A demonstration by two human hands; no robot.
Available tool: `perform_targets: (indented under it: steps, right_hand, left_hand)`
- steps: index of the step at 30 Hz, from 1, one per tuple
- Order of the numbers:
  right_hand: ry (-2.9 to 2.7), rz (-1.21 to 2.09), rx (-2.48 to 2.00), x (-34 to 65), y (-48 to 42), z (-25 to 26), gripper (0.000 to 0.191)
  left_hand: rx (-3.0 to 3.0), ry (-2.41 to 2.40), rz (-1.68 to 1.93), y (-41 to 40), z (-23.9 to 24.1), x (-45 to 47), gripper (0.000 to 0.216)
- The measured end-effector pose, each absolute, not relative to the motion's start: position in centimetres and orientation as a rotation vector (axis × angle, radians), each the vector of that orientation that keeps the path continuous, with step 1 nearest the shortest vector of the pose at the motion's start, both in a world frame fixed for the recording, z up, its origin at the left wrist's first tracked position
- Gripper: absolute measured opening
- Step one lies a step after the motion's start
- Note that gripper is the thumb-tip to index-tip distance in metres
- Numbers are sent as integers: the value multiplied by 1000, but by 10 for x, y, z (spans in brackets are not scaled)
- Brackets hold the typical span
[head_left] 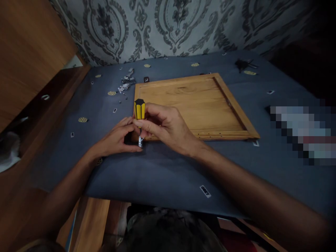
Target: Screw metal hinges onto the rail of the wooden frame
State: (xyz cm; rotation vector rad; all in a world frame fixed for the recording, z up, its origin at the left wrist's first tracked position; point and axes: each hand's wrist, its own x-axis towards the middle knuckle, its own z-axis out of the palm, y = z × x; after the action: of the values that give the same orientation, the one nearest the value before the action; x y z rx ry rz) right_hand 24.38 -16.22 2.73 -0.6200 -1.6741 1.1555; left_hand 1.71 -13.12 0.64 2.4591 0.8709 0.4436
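My right hand [170,127] is closed around a screwdriver [139,110] with a yellow and black handle, held upright. Its shaft points down at a small metal hinge piece [140,141] by the near left corner of a wooden panel [189,101]. The panel lies flat, with a raised frame round its edge. Beside that corner my left hand [118,134] has its thumb against the metal piece and its fingers curled behind, on the panel's corner; the fingertips are partly hidden by the right hand and screwdriver.
Several metal hinge parts [127,82] lie in a pile beyond the panel's left side, with tiny loose pieces close by. A dark object [244,64] sits at the far right. A blurred-out flat item [304,134] rests on the right. The dark blue cloth [168,171] covers the surface.
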Motion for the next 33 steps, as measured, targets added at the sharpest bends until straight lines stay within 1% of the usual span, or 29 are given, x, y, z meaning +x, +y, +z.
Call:
perform_targets:
  steps: [6,19,23,26,33]
  right_hand:
    - [-1682,1091,-648,240,-164,28,46]
    - [-1693,1072,-646,239,-166,29,43]
    - [-1699,1064,-656,238,-166,28,40]
    - [-1701,1049,-654,236,-167,27,42]
    - [-1747,788,-759,235,-165,31,51]
  left_hand:
    - [2461,853,460,-131,5,17,47]
    - [2453,881,416,-132,8,18,44]
    - [2436,852,434,-131,7,18,47]
    - [2413,849,438,-132,6,18,51]
    - [2423,869,429,-131,4,17,53]
